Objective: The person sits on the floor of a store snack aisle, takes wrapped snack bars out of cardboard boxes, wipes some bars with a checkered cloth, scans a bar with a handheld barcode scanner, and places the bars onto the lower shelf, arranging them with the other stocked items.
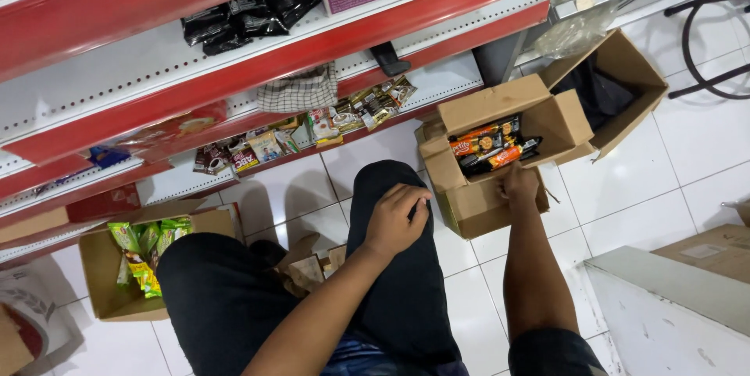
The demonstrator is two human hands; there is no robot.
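Head view, looking down past the person's own knees in dark trousers.

Right hand (519,186) reached forward to the near rim of an open cardboard box (476,204) on the white tiled floor (625,188). Fingers curled over the rim edge; whether they pinched the cardboard or only rested on it could not be told. Just beyond the fingertips, inside the box, lay snack packets (491,148) in orange, red and black. The packets lay flat, long axes running roughly left to right with a slight upward tilt toward the right, ends pointing at the box's side walls. The box's flaps stood open, away from the hand.

Left hand (396,218) rested on the knee (391,266), fingers loosely bent together on the cloth, holding nothing.

Beyond and to the right of the right hand stood a second open box (625,79) with dark contents, touching the first at one corner. Far left of the left hand, a third carton (105,282) held green packets (144,255). Ahead of both hands ran red-edged shelves (312,48): small sachets (312,130) on the lowest tier, a checked cloth (297,93) above them, black pouches (250,16) higher up. A pale counter corner (672,306) sat right of the right forearm.
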